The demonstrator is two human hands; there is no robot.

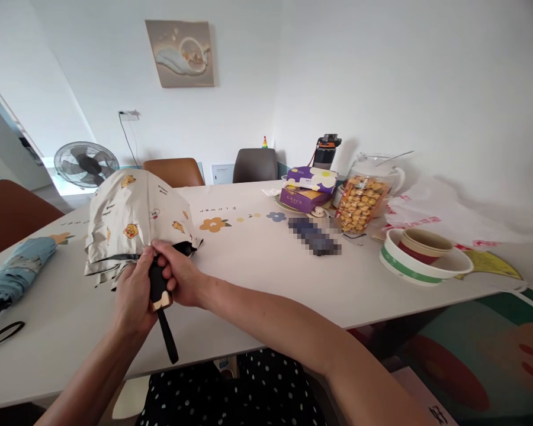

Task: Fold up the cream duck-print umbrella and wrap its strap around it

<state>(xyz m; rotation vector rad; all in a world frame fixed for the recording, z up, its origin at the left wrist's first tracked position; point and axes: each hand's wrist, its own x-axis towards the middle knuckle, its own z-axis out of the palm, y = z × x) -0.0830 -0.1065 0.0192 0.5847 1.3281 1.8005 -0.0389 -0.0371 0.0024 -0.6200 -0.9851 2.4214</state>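
Observation:
A cream umbrella [133,213] with small yellow cartoon figures is partly folded, its cloth bulging loosely above the table and pointing away from me. My left hand [135,290] is closed round the left side of its black handle and the cloth's lower edge. On the right side, my right hand [177,272] grips the top of the same handle, its thumb and fingers by the cloth edge. A black wrist strap hangs from the handle's gold-coloured end. At the far left lies a rolled light blue umbrella [20,269] with a black strap loop.
The white table [249,278] has printed flowers. On its right are purple boxes [308,189], a dark bottle [326,152], a snack-filled glass jug [365,195], nested paper bowls [408,260] and a plastic bag [462,213]. Chairs and a fan [86,164] stand behind.

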